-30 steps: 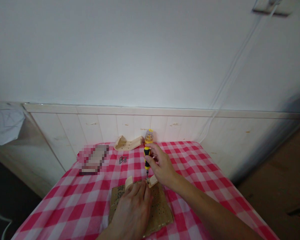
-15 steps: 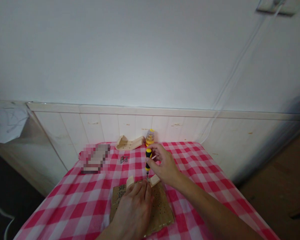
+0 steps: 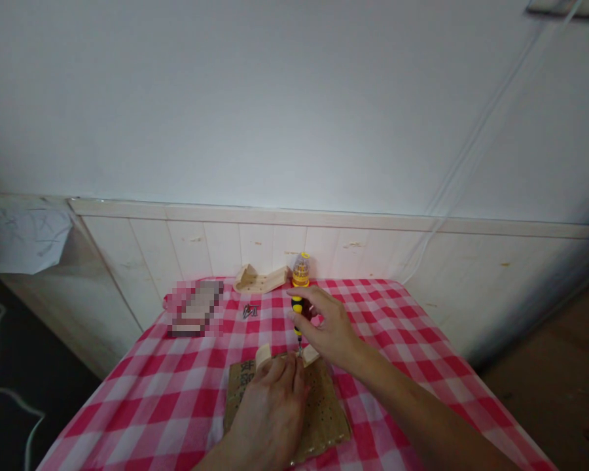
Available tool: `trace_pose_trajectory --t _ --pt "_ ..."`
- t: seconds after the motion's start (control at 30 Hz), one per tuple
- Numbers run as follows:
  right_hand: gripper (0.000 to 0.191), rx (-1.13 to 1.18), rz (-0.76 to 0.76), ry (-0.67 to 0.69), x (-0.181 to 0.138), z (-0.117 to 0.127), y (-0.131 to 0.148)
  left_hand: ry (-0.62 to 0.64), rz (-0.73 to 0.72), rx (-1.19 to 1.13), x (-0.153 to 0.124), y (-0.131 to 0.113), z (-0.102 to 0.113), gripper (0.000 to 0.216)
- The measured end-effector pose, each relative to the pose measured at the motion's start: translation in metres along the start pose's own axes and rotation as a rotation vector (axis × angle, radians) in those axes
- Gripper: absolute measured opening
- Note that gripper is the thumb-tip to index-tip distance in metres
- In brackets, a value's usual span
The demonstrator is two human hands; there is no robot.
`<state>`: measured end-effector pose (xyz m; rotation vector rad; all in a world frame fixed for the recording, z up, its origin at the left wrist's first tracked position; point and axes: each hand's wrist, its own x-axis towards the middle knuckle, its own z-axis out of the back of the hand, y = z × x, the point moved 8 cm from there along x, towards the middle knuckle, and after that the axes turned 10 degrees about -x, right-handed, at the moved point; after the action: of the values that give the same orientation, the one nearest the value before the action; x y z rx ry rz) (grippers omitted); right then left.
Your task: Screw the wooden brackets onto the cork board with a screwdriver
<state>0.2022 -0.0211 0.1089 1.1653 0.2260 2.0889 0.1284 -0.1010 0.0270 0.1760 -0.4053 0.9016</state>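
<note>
My right hand [image 3: 331,324] grips a yellow-and-black screwdriver [image 3: 298,305], held upright with its tip down near my left fingertips. Between the raised ends of a pale wooden piece [image 3: 264,354], my left hand [image 3: 277,399] presses down with its fingers close together. Most of that piece is hidden under the hand. Beneath it lies a sheet of cardboard [image 3: 326,415] with many small holes and dark handwriting. Whatever the screwdriver tip meets is too small to make out.
Several screws [image 3: 250,311] lie in a small pile behind the cardboard. Farther back are another angled wooden piece [image 3: 260,281] with holes and a yellow bit case [image 3: 301,269]. A blurred-out object [image 3: 199,307] lies at left. The checked tablecloth [image 3: 387,327] reaches a white wall.
The view has shifted slightly, so everything sits a little farther right. My right fingers have shifted around the screwdriver handle, the index finger now across its top. The left hand stays pressed on the wooden piece.
</note>
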Motion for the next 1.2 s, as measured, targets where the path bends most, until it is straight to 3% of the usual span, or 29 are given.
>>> trace_pose_trajectory --t 0.23,0.47,0.93,1.2 --pt "0.039 0.075 -0.033 0.03 0.0 0.0 0.001 -0.021 -0.027 0.019 -0.001 0.0 0.0 0.021" --pt "0.041 0.078 -0.031 -0.027 -0.003 -0.002 -0.006 -0.02 -0.034 0.005 -0.002 -0.001 0.0 0.024" --pt "0.032 0.064 -0.101 -0.026 -0.003 -0.001 -0.007 0.028 -0.054 0.022 -0.002 -0.003 0.001 0.026" --pt "0.031 0.035 -0.083 0.021 -0.001 -0.001 -0.002 -0.014 -0.055 -0.052 0.0 0.0 0.002 0.029"
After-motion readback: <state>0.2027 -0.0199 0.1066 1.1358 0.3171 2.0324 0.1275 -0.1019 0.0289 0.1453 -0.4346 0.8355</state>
